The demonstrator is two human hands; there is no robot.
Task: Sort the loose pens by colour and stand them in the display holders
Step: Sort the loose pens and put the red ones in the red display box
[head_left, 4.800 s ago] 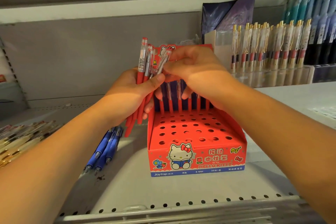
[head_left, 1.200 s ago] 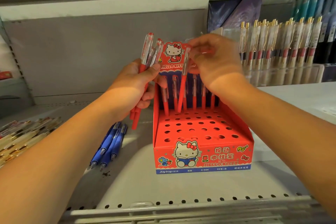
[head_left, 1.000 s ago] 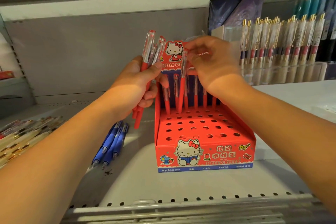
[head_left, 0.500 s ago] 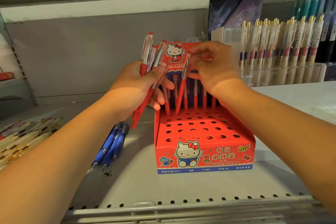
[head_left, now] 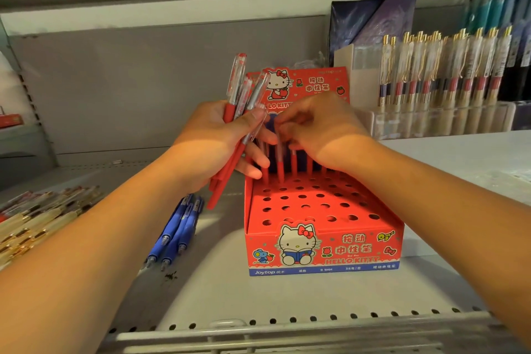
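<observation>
A red Hello Kitty display holder (head_left: 321, 250) with a stepped, hole-punched top stands on the shelf. Several red pens stand in its back rows. My left hand (head_left: 212, 146) grips a bundle of red pens (head_left: 234, 123) with clear caps, just left of the holder. My right hand (head_left: 324, 129) is over the back rows and pinches the top of one red pen (head_left: 280, 164), whose tip sits in a hole near the back left. Three blue pens (head_left: 178, 227) lie on the shelf left of the holder.
A pile of cream and gold pens (head_left: 37, 215) lies at the far left. A clear holder of gold-clipped pens (head_left: 448, 89) stands at the back right, with dark packets (head_left: 373, 20) behind it. The shelf's perforated front edge (head_left: 287, 322) runs below.
My right hand has lowered the red pen from a slant above the holder down into a back-row hole. My left hand with its bundle has stayed beside the holder.
</observation>
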